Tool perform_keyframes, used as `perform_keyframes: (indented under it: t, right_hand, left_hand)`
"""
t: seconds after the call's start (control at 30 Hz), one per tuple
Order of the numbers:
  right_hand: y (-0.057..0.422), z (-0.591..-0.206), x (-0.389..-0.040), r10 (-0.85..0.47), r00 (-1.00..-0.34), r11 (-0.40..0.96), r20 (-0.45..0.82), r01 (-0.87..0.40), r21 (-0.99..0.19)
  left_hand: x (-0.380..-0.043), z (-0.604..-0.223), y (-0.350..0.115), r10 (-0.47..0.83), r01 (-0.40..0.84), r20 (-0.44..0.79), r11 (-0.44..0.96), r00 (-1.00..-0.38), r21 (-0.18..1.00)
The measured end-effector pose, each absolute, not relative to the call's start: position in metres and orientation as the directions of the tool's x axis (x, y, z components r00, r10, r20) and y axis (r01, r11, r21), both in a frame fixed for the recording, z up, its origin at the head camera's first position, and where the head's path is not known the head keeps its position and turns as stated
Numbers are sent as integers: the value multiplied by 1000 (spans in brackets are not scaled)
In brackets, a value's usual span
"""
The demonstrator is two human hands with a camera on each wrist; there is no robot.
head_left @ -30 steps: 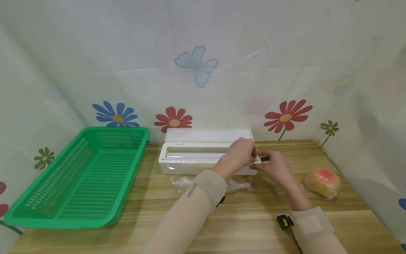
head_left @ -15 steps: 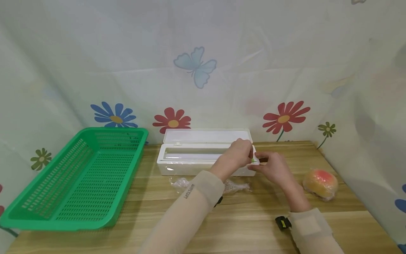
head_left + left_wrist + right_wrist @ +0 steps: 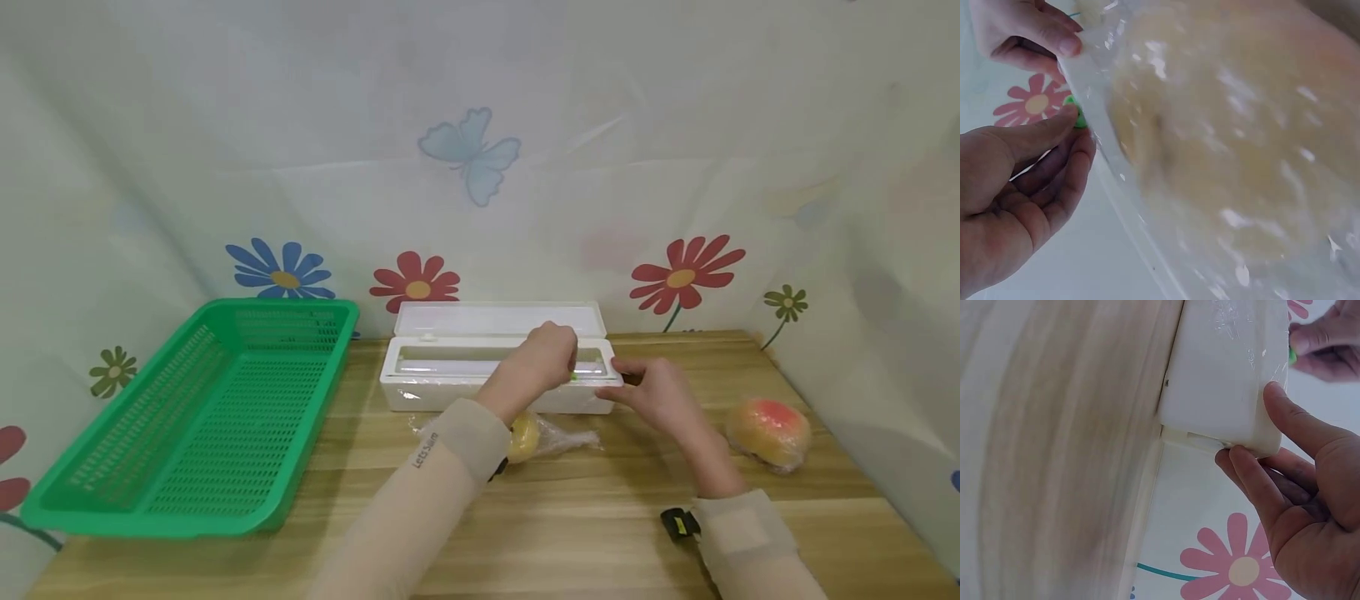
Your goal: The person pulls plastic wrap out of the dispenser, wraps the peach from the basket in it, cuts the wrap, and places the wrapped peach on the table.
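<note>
A white cling film dispenser [image 3: 435,398] stands at the table's back, its lid [image 3: 495,318] raised and a roll of film [image 3: 442,367] inside. My left hand [image 3: 534,367] is over its front edge, thumb and fingers pinching a small green slide cutter [image 3: 1077,112]. The right hand [image 3: 660,398] grips the dispenser's right end, thumb on the front and fingers at the end face [image 3: 1222,394]. Just in front of the dispenser lies a yellow fruit [image 3: 523,437] wrapped in clear film, partly hidden by my left forearm.
To the left stands a green slotted basket [image 3: 277,467]. A film-wrapped, peach-coloured round fruit [image 3: 770,433] lies at the right of the wooden table [image 3: 585,525]. Behind hangs a flower-printed curtain [image 3: 540,225].
My left hand has moved left along the dispenser's front edge with the slide cutter, away from the right hand. More of the yellow fruit shows. The right hand keeps its grip.
</note>
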State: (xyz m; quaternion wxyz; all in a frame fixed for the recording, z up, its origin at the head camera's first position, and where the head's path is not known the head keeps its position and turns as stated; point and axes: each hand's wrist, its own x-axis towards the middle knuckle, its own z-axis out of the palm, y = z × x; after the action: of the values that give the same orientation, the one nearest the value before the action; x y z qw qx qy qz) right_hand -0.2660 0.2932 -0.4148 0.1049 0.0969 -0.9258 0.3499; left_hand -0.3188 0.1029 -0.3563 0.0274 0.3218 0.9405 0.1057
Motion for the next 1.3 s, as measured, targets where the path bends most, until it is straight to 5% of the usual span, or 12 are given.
perform_keyframes:
  t: [0.3, 0.73, 1.3]
  right_hand:
    - [296, -414, -265, -95, -965, 750, 246, -232, -619]
    - [297, -415, -265, -89, -970, 757, 226, -213, -617]
    - [295, -417, -267, -91, -974, 744, 209, -206, -635]
  left_hand:
    - [-316, -355, 68, 605, 600, 35, 778, -795, 188]
    - [-318, -364, 8, 547, 532, 65, 770, -835, 352]
    - [-312, -365, -50, 437, 431, 64, 832, -897, 350]
